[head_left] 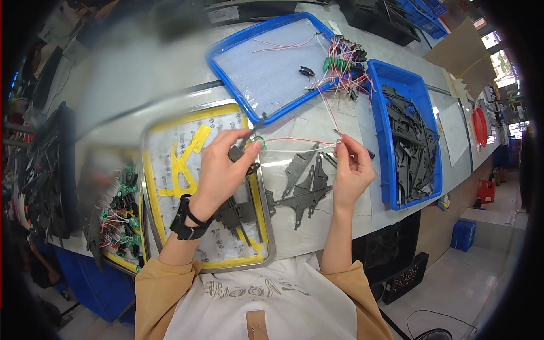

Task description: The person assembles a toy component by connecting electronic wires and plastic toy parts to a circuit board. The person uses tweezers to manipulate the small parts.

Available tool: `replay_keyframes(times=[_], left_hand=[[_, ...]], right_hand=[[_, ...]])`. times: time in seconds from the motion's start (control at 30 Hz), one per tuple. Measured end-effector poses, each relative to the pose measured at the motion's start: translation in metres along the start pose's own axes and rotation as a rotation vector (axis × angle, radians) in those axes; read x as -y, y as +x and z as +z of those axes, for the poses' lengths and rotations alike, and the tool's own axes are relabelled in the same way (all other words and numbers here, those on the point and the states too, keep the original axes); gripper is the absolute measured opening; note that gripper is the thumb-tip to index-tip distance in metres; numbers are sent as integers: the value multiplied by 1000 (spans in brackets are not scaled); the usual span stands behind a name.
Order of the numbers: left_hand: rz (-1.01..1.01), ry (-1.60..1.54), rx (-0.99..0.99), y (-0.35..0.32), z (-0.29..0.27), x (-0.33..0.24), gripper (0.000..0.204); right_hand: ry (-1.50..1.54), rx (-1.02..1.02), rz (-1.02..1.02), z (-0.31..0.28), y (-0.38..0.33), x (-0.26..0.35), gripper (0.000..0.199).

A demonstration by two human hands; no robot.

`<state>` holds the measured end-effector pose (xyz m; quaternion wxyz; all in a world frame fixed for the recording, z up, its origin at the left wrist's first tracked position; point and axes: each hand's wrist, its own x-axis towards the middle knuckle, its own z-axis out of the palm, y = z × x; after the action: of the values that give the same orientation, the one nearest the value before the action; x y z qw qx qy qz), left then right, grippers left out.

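your left hand [218, 173] is raised over the metal tray with yellow tape [170, 170], its fingers closed around a small dark part [237, 153] with a green ring [259, 141] at its tip. from that part, thin red and white wires [297, 141] run across to your right hand [351, 170], which pinches their far end between thumb and fingertips, so the wires are stretched between your two hands, above the surface [340, 122]. just below the wires, between your hands, a few grey plastic frame pieces [306, 187] lie on the surface. more dark pieces [238, 212] rest in the tray under your left wrist, which wears a black band [182, 218]. beyond your hands sits a blue tray [226, 45] lined with clear wrap, with a bundle of wired green parts [340, 65] at its right edge. to the right of your right hand, a blue bin [391, 170] holds many grey frame pieces. wired parts [119, 215] also lie at your far left.
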<state>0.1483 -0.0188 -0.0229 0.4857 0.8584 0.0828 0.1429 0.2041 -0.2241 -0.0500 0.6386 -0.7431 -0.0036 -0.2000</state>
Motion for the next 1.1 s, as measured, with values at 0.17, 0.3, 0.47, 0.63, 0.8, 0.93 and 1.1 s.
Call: replay_keyframes(times=[0.17,0.3,0.47,0.63,0.8,0.93,1.1], left_hand=[[254,301,-346,10,5,-31,29],[219,478,-298,18,2,-36,26],[275,597,-340,19,-7,-42,25],[191,-43,112,14,27,-66,26],[-30,-374,286,29,78,-44,24],[-123,-366,305,30,77,-46,19],[-136,-379,287,31,75,-50,19]], right_hand=[[-310,66,-265,-2,3,10,16],[-334,60,-316,-6,6,7,18],[-279,-6,-319,-5,5,3,30],[-284,-4,-418,-4,3,-1,28],[-242,16,-453,4,2,4,23],[-199,37,-458,0,3,2,21],[-81,53,-238,2,2,6,13]])
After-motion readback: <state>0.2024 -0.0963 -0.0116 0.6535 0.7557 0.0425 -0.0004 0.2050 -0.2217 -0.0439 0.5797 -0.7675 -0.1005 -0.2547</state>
